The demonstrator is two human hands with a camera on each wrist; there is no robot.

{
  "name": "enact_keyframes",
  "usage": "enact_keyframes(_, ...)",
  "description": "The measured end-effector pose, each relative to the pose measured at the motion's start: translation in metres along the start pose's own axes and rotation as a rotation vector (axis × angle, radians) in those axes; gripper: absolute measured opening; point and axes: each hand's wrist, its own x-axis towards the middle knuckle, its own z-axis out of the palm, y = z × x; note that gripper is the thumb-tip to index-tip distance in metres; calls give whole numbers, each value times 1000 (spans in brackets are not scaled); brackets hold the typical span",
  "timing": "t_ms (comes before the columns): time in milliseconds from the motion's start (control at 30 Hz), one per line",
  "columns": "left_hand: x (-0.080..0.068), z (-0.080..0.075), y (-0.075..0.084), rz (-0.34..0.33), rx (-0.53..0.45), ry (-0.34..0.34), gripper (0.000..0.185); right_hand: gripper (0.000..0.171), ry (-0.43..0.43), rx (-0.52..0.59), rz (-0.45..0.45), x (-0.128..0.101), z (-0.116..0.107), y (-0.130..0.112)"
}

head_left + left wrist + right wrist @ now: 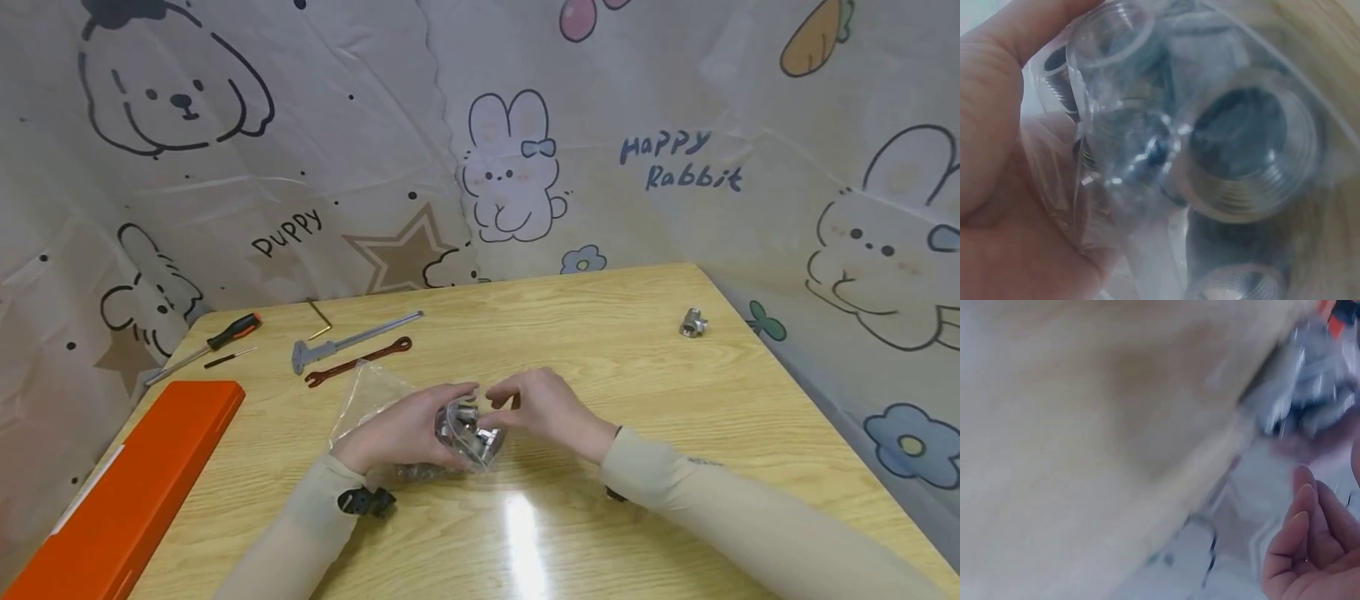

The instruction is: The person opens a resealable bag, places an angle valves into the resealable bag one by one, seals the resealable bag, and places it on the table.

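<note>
A clear plastic bag (375, 387) of shiny metal pipe fittings (1250, 147) is in my left hand (412, 429), whose fingers and thumb wrap around it low over the table. Threaded round openings show through the plastic in the left wrist view. My right hand (543, 408) is at the right side of the bag, thumb and fingers loosely bent and apart, with nothing seen between them. Whether its thumb touches the bag I cannot tell. At the far right of the table stands a single metal pipe fitting (693, 322).
On the left lie an orange case (150, 475), a screwdriver (217, 342), a small thin black tool (229, 357), a hex key (321, 321), a caliper (352, 339) and a reddish wrench (360, 361). A printed cloth (375, 167) hangs behind the wooden table (600, 333).
</note>
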Motion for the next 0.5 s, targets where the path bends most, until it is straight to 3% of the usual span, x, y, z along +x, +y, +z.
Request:
enact_keyframes(133, 0, 0, 0, -9, 1, -1, 104, 42, 25, -61, 107, -10, -38, 26)
enact_keyframes(333, -1, 0, 2, -14, -3, 6, 103, 43, 65, -200, 250, -25, -110, 90)
enact_keyframes(500, -1, 0, 1, -12, -1, 1, 103, 54, -31, -383, 345, -29, -165, 142)
